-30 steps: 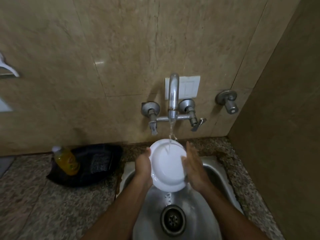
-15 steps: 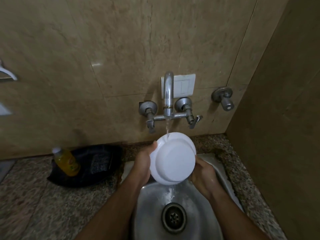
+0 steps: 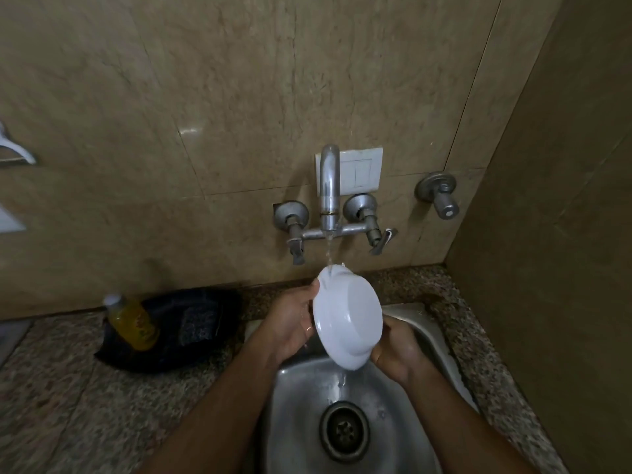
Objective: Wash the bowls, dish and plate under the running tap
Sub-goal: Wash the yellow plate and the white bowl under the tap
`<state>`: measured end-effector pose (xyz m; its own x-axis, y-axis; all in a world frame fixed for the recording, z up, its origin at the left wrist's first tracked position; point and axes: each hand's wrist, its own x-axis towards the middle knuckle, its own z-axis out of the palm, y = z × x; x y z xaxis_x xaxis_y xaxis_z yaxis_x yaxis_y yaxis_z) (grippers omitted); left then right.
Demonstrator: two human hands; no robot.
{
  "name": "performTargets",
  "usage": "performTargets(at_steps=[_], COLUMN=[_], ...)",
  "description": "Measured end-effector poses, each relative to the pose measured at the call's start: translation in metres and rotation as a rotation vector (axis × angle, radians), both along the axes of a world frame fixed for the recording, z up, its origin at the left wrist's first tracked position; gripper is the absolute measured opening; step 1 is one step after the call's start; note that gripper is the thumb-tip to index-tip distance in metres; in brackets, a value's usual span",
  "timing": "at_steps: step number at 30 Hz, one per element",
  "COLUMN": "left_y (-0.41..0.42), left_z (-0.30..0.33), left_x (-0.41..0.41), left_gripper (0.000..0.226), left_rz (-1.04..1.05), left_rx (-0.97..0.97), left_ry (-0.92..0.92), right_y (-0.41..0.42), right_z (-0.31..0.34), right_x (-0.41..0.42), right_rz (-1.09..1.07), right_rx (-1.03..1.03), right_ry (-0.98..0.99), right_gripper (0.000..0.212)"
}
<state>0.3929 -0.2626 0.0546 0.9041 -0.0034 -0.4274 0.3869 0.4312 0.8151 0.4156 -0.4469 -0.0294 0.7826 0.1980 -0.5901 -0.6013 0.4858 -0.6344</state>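
Note:
A white bowl (image 3: 349, 316) is held on edge over the steel sink (image 3: 301, 405), its underside turned toward me. Water from the tap (image 3: 329, 186) strikes its top rim and runs off the bottom edge into the basin. My left hand (image 3: 290, 323) grips the bowl's left rim, thumb near the top. My right hand (image 3: 398, 350) holds the lower right rim, with its fingers hidden behind the bowl. No other dishes show.
A yellow bottle (image 3: 131, 319) leans on a black bag (image 3: 181, 326) on the granite counter (image 3: 61, 405) to the left. The drain (image 3: 344, 432) sits below the bowl. Two tap handles flank the spout, a third valve (image 3: 439, 196) is to the right, and a side wall closes the right.
The bowl was flipped from inside-facing to underside-facing and tilted further on edge. My right hand dropped from the bowl's right side to its lower right rim.

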Motion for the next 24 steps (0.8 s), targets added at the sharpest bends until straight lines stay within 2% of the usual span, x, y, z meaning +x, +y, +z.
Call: performTargets(at_steps=[7,9,12,17,24], left_y=[0.009,0.012,0.017,0.025,0.035], left_z=[-0.017,-0.022,-0.028,-0.035,-0.036], left_x=[0.008,0.007,0.004,0.0,0.0], left_gripper=[0.034,0.033,0.029,0.015,0.014], left_rz=[0.21,0.243,0.32,0.444,0.519], left_rx=[-0.301,-0.356,-0.377,-0.393,-0.416], left_ry=[0.176,0.199,0.219,0.255,0.29], right_y=[-0.002,-0.002,0.0,0.006,0.017], right_z=[-0.007,-0.005,0.0,0.014,0.034], right_x=[0.005,0.007,0.009,0.013,0.009], right_rz=[-0.015,-0.016,-0.036,-0.084,-0.091], right_rx=[0.065,0.14,0.249,0.41,0.502], right_ry=[0.098,0.12,0.123,0.067,0.031], right_gripper=[0.033,0.038,0.045,0.043,0.039])
